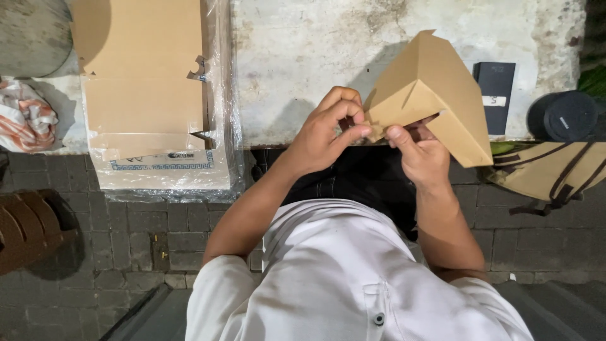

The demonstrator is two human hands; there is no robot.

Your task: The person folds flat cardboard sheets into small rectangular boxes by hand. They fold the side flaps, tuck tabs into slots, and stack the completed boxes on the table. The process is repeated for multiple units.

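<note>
A partly folded brown cardboard box (435, 88) is held up in front of me over the edge of a worn white table (303, 57). My left hand (328, 129) pinches a flap at the box's lower left corner with fingers curled. My right hand (420, 151) grips the box's lower edge from beneath, thumb pressed against the flap. Both hands meet at the same corner. The box's inside is hidden from view.
A stack of flat cardboard sheets (145, 69) in clear plastic wrap lies at the left. A dark flat case (495, 95) and a black round speaker (562, 117) rest at the table's right. A tan bag (549, 170), a crumpled cloth (25, 117) and a brick floor (126, 233) surround me.
</note>
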